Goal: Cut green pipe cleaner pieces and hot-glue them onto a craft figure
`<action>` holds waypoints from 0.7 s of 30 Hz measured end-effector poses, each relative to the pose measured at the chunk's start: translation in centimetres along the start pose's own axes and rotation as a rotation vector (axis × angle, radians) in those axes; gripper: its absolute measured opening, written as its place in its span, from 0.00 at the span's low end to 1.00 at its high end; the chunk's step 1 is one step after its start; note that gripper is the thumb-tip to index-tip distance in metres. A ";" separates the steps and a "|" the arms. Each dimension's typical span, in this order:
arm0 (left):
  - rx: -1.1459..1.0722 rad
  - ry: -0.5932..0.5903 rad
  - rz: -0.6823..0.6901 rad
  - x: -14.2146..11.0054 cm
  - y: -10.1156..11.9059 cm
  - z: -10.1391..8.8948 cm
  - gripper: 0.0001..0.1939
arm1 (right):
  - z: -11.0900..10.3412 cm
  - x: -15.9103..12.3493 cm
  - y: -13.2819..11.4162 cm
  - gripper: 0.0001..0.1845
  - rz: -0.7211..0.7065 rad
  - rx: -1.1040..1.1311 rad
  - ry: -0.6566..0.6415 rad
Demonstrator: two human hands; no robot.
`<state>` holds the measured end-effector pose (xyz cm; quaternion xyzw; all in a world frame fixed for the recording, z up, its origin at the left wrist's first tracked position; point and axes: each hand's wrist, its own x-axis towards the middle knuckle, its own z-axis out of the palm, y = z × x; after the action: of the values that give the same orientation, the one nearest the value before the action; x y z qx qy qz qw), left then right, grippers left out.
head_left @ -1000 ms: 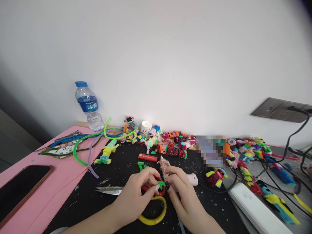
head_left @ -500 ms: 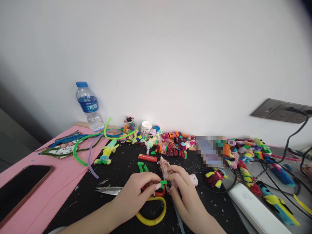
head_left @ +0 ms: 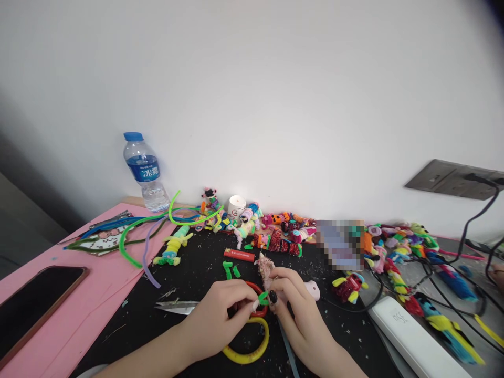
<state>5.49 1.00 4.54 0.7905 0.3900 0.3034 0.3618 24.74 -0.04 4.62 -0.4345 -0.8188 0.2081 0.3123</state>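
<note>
Both hands sit slightly nearer than a second ago. Left hand (head_left: 220, 315) and right hand (head_left: 293, 307) fingers stay pinched on the green pipe-cleaner piece (head_left: 263, 298), twisting continues against the pink figure (head_left: 266, 269).

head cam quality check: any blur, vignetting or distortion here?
Head view: even, soft light on the white wall, dark vignetting at the top-right corner; fisheye bends the pink table edge. A pixelated patch masks part of the toy row. Left hand and right hand sharp, no motion blur.
</note>
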 end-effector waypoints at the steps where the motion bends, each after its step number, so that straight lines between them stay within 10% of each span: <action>1: 0.002 0.034 -0.021 0.0 -0.1 0.0 0.09 | -0.1 0.0 0.2 0.12 0.008 -0.007 0.021; 8: -0.026 0.238 -0.144 0.4 -1.0 -0.6 0.10 | -0.5 0.0 2.2 0.24 0.107 -0.224 0.154; 21: 0.064 0.359 -0.161 0.7 -1.6 -1.4 0.11 | -1.6 0.2 1.7 0.29 0.157 -0.472 -0.070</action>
<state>4.16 2.78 4.23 0.7009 0.5197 0.3971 0.2844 26.81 1.13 4.78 -0.5500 -0.8189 0.0499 0.1564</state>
